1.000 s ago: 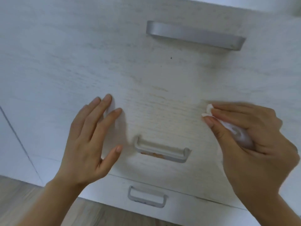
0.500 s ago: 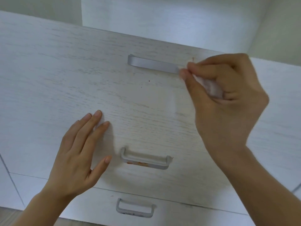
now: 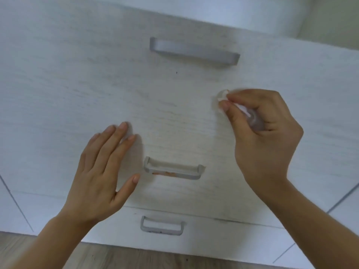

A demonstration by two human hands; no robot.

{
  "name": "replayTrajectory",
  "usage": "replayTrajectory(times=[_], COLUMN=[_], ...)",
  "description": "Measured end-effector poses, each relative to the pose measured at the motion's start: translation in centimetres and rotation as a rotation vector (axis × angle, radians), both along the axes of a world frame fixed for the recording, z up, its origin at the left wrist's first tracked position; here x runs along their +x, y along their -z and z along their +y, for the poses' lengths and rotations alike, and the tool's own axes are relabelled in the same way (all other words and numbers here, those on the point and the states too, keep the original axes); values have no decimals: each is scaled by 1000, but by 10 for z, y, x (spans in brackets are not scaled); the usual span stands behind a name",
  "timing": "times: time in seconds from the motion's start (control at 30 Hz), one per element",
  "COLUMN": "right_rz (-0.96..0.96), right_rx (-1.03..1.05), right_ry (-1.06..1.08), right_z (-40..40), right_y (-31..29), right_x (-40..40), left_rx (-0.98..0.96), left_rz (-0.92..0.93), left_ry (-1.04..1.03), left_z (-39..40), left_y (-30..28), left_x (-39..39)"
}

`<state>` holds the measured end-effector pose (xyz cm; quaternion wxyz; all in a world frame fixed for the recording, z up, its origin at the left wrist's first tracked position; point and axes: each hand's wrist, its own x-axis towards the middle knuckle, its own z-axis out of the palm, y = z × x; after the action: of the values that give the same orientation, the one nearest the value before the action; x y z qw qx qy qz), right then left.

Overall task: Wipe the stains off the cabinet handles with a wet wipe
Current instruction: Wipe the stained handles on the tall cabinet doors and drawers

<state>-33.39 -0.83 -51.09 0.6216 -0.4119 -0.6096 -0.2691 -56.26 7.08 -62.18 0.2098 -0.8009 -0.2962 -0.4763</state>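
Note:
Three grey handles sit on the white wood-grain drawer fronts. The top handle [image 3: 194, 52] looks plain grey. The middle handle [image 3: 173, 170] carries an orange-red stain along its lower edge. The bottom handle [image 3: 162, 226] is small and low. My right hand [image 3: 264, 133] pinches a bunched white wet wipe [image 3: 222, 97] between thumb and fingers, held off the drawer front, right of centre, between the top and middle handles. My left hand [image 3: 103, 171] lies flat and spread on the drawer front, just left of the middle handle.
The cabinet front [image 3: 68, 84] fills most of the view. A strip of wooden floor [image 3: 116, 257] runs along the bottom. White panels with dark seams flank the drawers at left [image 3: 11, 210] and right [image 3: 340, 220].
My right hand with the wipe was at the right end of the top handle half a second ago; it has dropped down below it. My left hand stays flat on the drawer.

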Motion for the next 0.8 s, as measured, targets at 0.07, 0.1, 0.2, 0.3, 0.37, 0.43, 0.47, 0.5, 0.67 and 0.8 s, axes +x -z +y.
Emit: replayTrajectory(times=[0.07, 0.1, 0.2, 0.3, 0.37, 0.43, 0.47, 0.5, 0.67, 0.8], right_rz=[-4, -20, -38, -19, 26, 93, 110, 125, 314, 393], right_rx=[-87, -117, -231, -386, -456, -504, -511, -511, -424, -306], right_ry=[-44, -49, -30, -28, -29, -60, -83, -104, -196, -175], right_z=[-8, -14, -32, -45, -46, -41, -38, -34, -20, -14], right_y=[15, 24, 57, 88, 98, 100, 101, 100, 105, 108], right_x=[-2, -3, -5, -3, 0, 4, 4, 4, -4, -12], left_rx=[13, 20, 31, 42, 58, 64, 63, 64, 97, 84], left_rz=[1, 3, -7, -42, -54, -52, -54, -58, -54, -76], left_ry=[-2, -1, 13, 37, 46, 44, 40, 40, 51, 95], left_z=[2, 4, 11, 17, 21, 25, 26, 28, 35, 40], left_y=[10, 14, 25, 35, 41, 45, 46, 47, 49, 51], left_x=[3, 4, 5, 4, 3, 4, 4, 5, 6, 8])
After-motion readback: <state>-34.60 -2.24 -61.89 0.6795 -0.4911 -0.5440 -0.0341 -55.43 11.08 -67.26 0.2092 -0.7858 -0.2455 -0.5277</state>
